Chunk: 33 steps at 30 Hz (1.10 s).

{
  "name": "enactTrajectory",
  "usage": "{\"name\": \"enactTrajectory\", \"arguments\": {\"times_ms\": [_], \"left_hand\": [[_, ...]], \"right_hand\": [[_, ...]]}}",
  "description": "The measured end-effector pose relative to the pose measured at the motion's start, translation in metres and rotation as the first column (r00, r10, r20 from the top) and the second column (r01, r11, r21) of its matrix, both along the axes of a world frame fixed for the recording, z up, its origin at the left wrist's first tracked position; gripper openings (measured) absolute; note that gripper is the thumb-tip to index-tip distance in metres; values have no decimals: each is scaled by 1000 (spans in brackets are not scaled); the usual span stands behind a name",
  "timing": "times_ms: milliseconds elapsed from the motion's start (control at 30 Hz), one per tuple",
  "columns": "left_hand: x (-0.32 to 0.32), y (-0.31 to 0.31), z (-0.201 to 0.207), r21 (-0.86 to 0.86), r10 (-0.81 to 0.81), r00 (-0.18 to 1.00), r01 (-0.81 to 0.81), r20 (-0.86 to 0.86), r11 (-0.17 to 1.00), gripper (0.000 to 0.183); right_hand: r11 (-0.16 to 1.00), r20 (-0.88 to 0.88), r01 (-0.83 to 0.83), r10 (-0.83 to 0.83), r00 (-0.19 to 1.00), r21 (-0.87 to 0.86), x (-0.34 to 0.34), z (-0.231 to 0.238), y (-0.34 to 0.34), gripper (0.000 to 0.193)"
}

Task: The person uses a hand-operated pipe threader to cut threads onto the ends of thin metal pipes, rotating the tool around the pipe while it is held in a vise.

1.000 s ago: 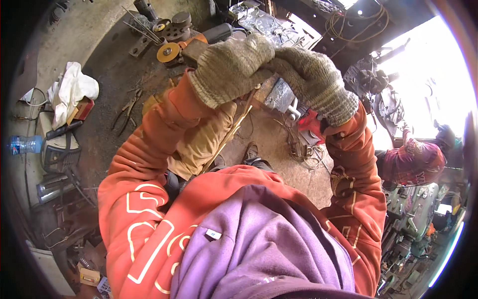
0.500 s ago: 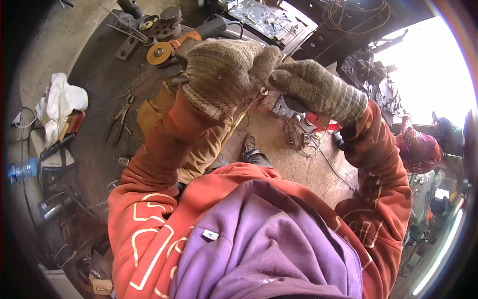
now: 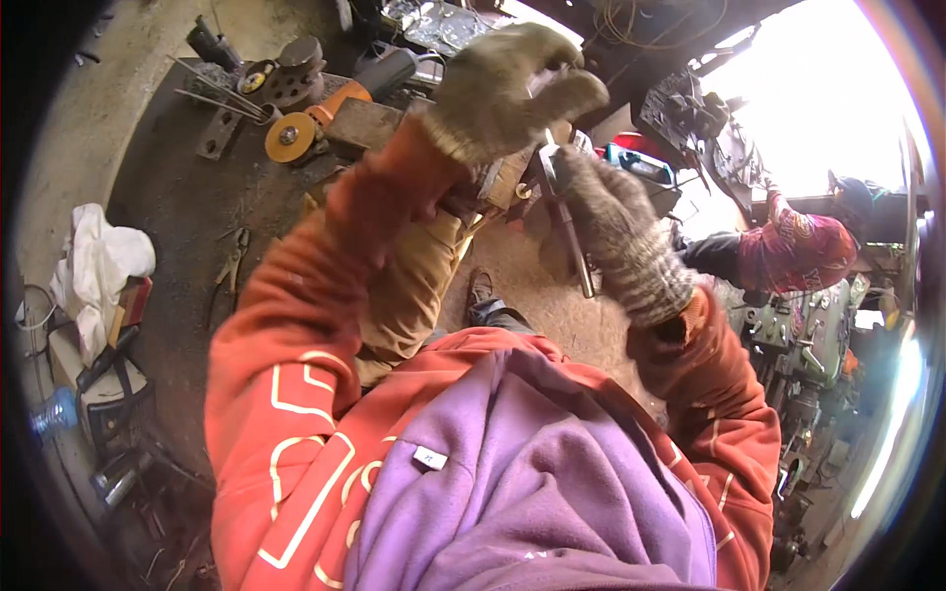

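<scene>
Knitted grey-brown work gloves cover both hands. My left hand (image 3: 517, 94) is raised at the upper middle, blurred, its fingers curled and the thumb apart, with a gap between them. No object shows clearly in it. Lower and to its right, my right hand (image 3: 619, 222) is closed around a silvery metal rod tool (image 3: 574, 236) with a wider upper end. The rod slants down toward me, its lower end free; the upper end lies just under my left hand. Behind the hands, a wooden block (image 3: 505, 179) sits at the edge of the workbench (image 3: 163, 236).
An orange angle grinder (image 3: 340, 101) with a yellow disc lies on the bench, near thin rods (image 3: 222, 89) and a drilled metal part (image 3: 296, 79). Pliers (image 3: 232, 261) and a white cloth (image 3: 103, 261) are at left. Another person (image 3: 803, 246) bends at right beside a green machine (image 3: 813, 330).
My hands have come apart; the left moved up, the right down and slightly left. The rod tool now shows in my right hand. The other person comes further into view.
</scene>
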<state>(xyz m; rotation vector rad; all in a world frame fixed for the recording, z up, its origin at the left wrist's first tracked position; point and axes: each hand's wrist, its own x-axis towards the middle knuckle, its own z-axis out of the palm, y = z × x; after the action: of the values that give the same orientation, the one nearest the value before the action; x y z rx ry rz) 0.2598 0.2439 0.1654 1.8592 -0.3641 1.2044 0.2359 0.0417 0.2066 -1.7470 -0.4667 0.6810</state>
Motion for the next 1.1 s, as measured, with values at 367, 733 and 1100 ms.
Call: {"name": "enactTrajectory", "arguments": {"times_ms": [367,733,1100], "left_hand": [[-135,-116,13,-29,275,881,-309,-385,951,46],[-137,-61,48,-60,-41,768,3,-639,998,38],[-136,-110,35,126,526,634,-564,-567,816,14]], "right_hand": [[466,866,-781,464,-185,-417,99,7,74,32],[313,260,-907,935,242,-280,126,26,67,31],[-130,-293,-965,954,-59,-229,146,30,91,34]]}}
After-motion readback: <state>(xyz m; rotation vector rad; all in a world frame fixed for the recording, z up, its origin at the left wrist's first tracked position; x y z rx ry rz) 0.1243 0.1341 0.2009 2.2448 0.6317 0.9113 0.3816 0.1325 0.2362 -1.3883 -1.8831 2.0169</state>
